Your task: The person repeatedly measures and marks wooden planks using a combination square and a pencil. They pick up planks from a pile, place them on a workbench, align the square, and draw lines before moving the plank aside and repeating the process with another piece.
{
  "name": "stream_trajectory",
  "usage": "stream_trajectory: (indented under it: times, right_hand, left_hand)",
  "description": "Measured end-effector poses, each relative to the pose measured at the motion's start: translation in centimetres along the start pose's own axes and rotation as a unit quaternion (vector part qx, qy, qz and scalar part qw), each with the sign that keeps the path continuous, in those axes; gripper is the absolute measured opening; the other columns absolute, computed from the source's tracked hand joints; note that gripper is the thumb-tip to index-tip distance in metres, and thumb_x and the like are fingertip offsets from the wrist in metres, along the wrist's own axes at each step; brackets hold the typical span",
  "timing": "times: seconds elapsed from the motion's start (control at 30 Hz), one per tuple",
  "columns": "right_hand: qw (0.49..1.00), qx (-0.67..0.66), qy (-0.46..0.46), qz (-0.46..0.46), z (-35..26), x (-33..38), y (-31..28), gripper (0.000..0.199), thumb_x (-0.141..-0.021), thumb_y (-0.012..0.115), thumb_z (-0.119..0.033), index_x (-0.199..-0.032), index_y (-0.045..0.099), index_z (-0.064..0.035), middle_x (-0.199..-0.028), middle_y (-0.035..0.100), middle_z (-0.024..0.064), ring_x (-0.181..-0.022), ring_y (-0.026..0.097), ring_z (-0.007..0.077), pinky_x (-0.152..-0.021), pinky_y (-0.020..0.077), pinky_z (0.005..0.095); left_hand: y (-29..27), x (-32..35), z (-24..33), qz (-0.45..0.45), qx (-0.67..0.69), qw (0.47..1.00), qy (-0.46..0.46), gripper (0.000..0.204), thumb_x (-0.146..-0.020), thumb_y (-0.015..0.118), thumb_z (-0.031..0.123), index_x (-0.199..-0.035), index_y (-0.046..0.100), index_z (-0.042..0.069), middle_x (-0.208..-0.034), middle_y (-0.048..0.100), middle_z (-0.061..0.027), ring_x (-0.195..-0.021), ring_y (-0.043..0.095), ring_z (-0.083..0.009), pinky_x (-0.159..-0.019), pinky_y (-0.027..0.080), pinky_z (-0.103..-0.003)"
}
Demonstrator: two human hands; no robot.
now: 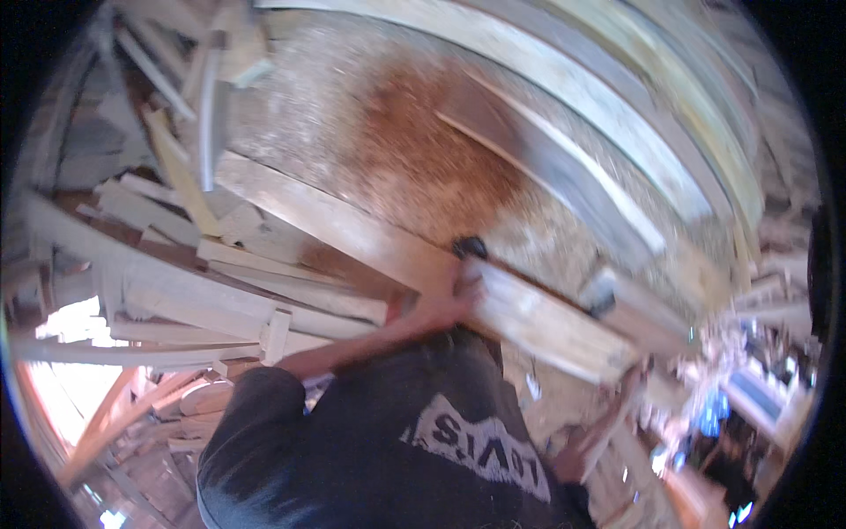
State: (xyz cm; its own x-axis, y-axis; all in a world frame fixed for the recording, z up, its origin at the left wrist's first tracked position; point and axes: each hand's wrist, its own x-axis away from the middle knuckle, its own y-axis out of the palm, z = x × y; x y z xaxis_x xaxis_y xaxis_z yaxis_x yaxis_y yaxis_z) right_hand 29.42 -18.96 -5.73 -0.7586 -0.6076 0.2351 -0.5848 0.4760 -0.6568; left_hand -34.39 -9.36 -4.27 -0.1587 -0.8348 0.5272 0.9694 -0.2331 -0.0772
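A long pale wooden plank (335,216) slants across in front of my body, from upper left to lower right. My left hand (458,295) grips it near the middle, its fingers partly smeared by motion. Just beyond that hand a small black object (470,247) sits at the plank's far edge; its kind is unclear. My right hand (630,383), also blurred, has its fingers around the plank's right end. Farther off, a darker board (538,154) with a pale edge lies on the dusty ground.
Reddish-brown sawdust (414,132) covers the ground beyond the plank. Long boards (599,97) run along the far right. Wood offcuts (176,220) are heaped at left. A cluttered area with a blue item (714,414) is at lower right.
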Motion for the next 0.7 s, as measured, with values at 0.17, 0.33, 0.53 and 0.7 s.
stream_trajectory:
  times: [0.17,0.33,0.53,0.7]
  right_hand:
    - [0.989,-0.144,0.001,0.044,-5.7,4.3,5.5,0.041,-0.109,0.064,-0.036,-0.126,0.068,0.0011,-0.1,0.067,0.0055,-0.094,0.061,0.0163,-0.081,0.0529,0.0298]
    - [0.958,-0.242,0.017,0.151,-11.6,11.0,5.4,0.059,-0.111,0.053,-0.05,-0.136,0.065,0.0012,-0.114,0.072,0.0099,-0.104,0.065,0.0193,-0.085,0.0546,0.0388]
    - [0.985,-0.145,-0.027,0.091,-12.3,9.5,2.8,0.051,-0.108,0.061,-0.051,-0.088,0.068,-0.0054,-0.081,0.063,0.0013,-0.078,0.058,0.0141,-0.076,0.0493,0.0333]
    - [0.998,0.037,-0.003,0.053,-9.4,9.3,0.1,0.05,-0.101,0.075,-0.046,-0.076,0.067,-0.0032,-0.07,0.059,0.0004,-0.068,0.052,0.011,-0.066,0.0442,0.0318]
  left_hand:
    - [-4.0,2.0,2.8,0.066,0.091,0.992,0.065,0.058,-0.106,0.068,0.033,-0.148,0.05,-0.002,-0.143,0.063,-0.0171,-0.134,0.058,-0.0249,-0.115,0.044,-0.041]
    - [-4.3,1.6,3.7,0.066,0.191,0.973,0.109,0.054,-0.108,0.067,0.029,-0.149,0.049,-0.001,-0.151,0.058,-0.0151,-0.136,0.055,-0.0202,-0.115,0.042,-0.037]
    - [-3.0,4.7,5.9,0.091,0.115,0.988,0.04,0.05,-0.108,0.068,0.027,-0.145,0.053,-0.002,-0.15,0.061,-0.0155,-0.132,0.058,-0.0181,-0.113,0.044,-0.035]
    - [-2.2,7.4,8.2,0.142,-0.028,0.988,-0.05,0.039,-0.103,0.074,0.018,-0.134,0.064,-0.004,-0.122,0.077,-0.0137,-0.11,0.07,-0.0158,-0.095,0.054,-0.031]
